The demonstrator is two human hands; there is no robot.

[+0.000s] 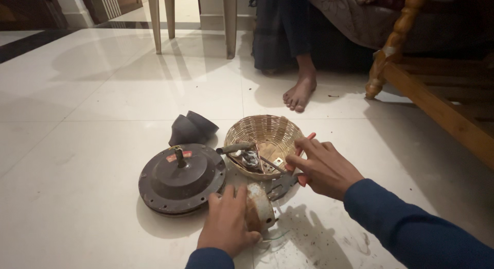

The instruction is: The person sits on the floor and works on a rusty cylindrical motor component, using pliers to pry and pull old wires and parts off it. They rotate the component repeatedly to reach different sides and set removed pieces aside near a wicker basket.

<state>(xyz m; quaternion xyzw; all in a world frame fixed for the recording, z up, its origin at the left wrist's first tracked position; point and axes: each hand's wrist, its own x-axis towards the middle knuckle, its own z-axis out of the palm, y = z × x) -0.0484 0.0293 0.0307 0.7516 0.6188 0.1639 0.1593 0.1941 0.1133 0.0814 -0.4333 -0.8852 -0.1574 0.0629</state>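
In the head view, left of centre, we see a small red-and-yellow label point(178, 155) atop the dark round motor housing point(181, 179). Our left hand point(230, 222) grips a rusty whitish metal part point(261, 203) at lower centre; our right hand point(321, 167) pinches red-handled pliers point(288, 179) beside the wicker basket point(265, 132).

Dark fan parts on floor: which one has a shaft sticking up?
The round flat motor housing beside the left hand; a short shaft rises from its centre. The two dark cone-shaped cups behind it lie tipped over, no shaft.
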